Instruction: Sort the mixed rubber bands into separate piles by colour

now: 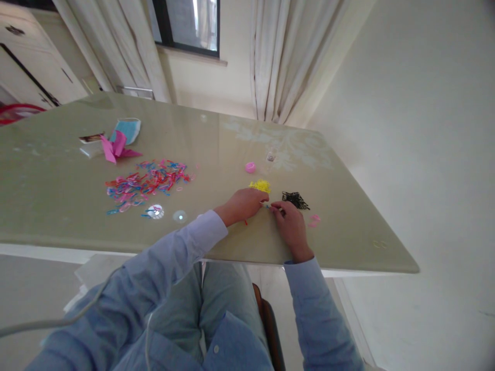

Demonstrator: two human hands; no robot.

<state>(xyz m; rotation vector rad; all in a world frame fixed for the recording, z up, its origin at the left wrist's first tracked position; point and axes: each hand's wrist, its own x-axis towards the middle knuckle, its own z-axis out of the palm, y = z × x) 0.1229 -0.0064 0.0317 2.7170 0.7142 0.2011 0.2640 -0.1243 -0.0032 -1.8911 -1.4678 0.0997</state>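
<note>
At the frame's centre, above a greenish worktop, a person's left hand pinches a small whitish piece in its fingers. The right hand has its fingers against it; I cannot tell whether they grip. Yellow rubber bands and black rubber bands lie so near that a careless brush could scatter them; a loose pinch might drop the piece.

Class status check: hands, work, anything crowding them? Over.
Left hand, right hand: fingertips close together at small pale item. Item too small to identify. Yellow pile just beyond left hand; black pile close to right.
</note>
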